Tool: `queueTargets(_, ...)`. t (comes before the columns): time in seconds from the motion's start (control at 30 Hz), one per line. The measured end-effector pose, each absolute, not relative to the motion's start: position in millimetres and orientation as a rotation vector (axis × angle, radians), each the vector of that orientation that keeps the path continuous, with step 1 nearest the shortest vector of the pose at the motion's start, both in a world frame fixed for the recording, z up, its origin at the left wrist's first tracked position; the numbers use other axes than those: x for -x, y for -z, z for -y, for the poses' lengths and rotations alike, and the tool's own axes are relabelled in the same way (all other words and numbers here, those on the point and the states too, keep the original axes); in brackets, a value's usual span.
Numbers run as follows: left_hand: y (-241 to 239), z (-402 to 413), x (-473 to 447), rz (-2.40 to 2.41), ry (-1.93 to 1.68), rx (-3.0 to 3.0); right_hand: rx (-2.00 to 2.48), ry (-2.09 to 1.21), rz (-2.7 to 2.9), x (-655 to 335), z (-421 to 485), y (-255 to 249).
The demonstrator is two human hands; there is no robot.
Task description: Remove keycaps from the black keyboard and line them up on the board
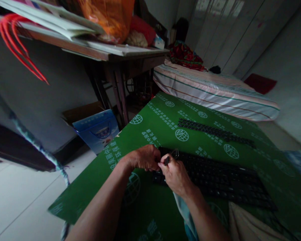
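Both your left hand [147, 157], curled with any grip hidden, and your right hand [177, 176], pinching a small dark piece [167, 161] beside a wire loop [176, 153], meet over the left end of a black keyboard [223, 182], its long axis slanting down rightward. Contents of the orange plastic bag [112, 20] are indistinct.

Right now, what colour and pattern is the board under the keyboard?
Green, with pale globe emblems and lettering; the board shows best in the head view.
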State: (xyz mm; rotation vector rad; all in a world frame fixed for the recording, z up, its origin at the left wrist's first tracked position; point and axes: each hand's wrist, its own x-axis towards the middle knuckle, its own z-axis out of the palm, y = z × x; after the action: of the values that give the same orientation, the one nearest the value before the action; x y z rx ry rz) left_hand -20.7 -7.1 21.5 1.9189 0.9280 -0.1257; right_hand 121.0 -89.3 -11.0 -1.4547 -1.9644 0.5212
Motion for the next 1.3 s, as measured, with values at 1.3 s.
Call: queueTargets(1.3, -16, 5, 21, -0.931, -0.27, -1.487, 1.272, -0.773, 1.437, -128, 89, 23)
